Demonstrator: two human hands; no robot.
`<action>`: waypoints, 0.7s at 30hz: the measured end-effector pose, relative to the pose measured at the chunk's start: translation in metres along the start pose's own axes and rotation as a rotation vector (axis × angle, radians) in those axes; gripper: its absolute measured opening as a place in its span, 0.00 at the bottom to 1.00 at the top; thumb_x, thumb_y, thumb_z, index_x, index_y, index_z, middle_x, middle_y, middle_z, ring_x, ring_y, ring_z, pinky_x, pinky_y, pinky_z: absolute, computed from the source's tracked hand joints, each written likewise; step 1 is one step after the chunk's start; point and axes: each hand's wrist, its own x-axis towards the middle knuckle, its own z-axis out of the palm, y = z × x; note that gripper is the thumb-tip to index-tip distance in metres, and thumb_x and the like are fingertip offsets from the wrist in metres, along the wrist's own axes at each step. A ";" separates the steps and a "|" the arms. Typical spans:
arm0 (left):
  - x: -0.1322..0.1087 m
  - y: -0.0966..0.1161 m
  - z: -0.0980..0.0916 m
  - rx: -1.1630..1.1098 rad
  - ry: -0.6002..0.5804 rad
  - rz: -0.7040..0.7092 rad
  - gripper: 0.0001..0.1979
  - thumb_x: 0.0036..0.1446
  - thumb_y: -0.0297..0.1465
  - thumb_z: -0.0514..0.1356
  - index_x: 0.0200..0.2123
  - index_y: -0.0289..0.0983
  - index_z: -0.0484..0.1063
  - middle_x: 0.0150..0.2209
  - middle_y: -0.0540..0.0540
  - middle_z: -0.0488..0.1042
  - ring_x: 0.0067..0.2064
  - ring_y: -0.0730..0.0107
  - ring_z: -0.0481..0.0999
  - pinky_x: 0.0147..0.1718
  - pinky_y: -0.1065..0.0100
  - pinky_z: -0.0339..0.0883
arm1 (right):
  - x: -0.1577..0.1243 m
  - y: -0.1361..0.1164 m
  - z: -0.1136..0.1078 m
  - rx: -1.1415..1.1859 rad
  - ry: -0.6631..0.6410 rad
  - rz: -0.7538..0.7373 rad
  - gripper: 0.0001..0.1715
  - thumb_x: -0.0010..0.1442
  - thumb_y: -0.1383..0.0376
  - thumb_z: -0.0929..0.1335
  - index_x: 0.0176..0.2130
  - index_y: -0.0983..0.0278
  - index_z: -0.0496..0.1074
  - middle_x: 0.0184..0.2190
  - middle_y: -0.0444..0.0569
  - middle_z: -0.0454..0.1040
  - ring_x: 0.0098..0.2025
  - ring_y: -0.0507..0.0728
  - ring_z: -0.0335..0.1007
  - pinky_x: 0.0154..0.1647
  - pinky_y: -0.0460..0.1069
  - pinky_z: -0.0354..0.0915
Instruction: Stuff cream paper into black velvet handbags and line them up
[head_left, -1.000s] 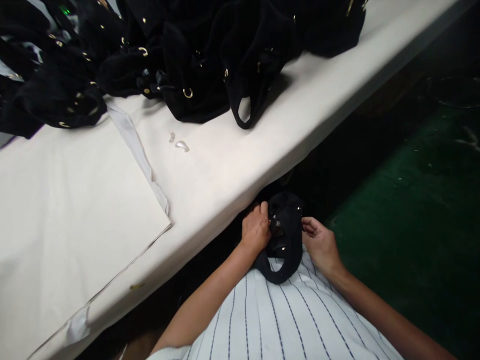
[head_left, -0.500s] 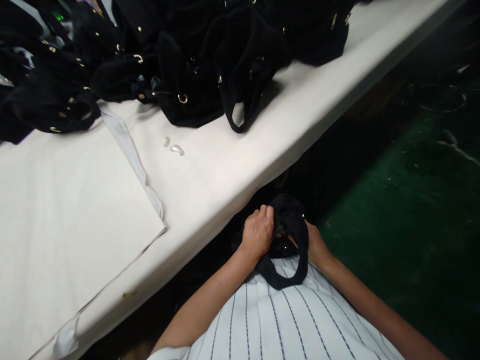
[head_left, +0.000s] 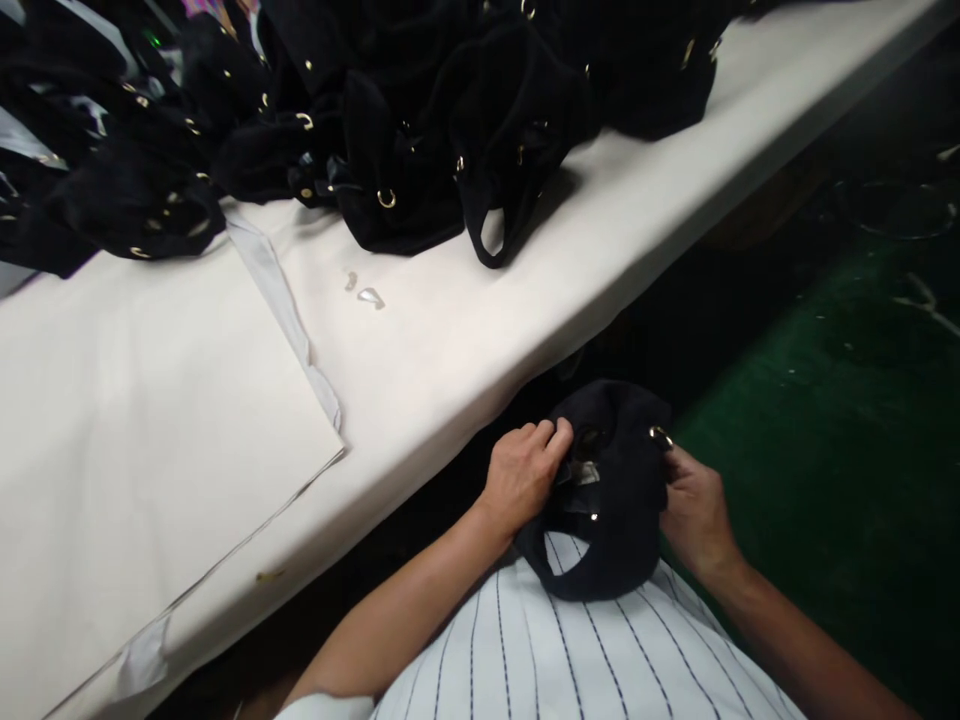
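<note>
A black velvet bag with gold metal eyelets and a loop handle is held in front of my striped shirt, below the table edge. My left hand grips its left side, fingers curled over the rim near a dark opening. On the far side, my right hand pinches the opposite edge just under a gold ring. A heap of similar black velvet bags lies on the table, out of reach of neither hand's contact.
The white-covered table runs diagonally across the view, its edge just beyond my hands. A large white sheet lies on it at the left. Two small shiny pieces rest near the heap. A green floor lies to the right.
The bag has spread wider and risen slightly, with its top now facing me. My right hand has moved outward to the right, and the gold ring shows at its edge.
</note>
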 end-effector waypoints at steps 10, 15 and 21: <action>-0.004 0.023 -0.108 -0.884 0.618 -0.244 0.08 0.64 0.33 0.59 0.45 0.40 0.68 0.33 0.51 0.75 0.30 0.75 0.73 0.29 0.75 0.66 | 0.033 -0.132 -0.013 -0.144 0.168 -0.582 0.08 0.52 0.67 0.71 0.34 0.56 0.79 0.26 0.42 0.77 0.25 0.55 0.71 0.25 0.48 0.66; 0.008 0.002 -0.155 -0.810 0.825 -0.487 0.10 0.65 0.38 0.57 0.38 0.37 0.70 0.26 0.53 0.68 0.26 0.76 0.66 0.24 0.76 0.59 | 0.116 -0.184 0.030 0.067 -0.283 -0.508 0.11 0.52 0.65 0.69 0.36 0.65 0.78 0.30 0.46 0.79 0.30 0.55 0.75 0.29 0.47 0.71; 0.001 -0.046 -0.149 -0.774 1.002 -0.732 0.12 0.63 0.41 0.58 0.37 0.37 0.69 0.30 0.51 0.70 0.33 0.72 0.71 0.33 0.73 0.66 | 0.112 -0.199 0.074 -0.109 -0.404 -0.761 0.18 0.52 0.70 0.70 0.44 0.60 0.78 0.45 0.51 0.77 0.49 0.64 0.73 0.52 0.58 0.71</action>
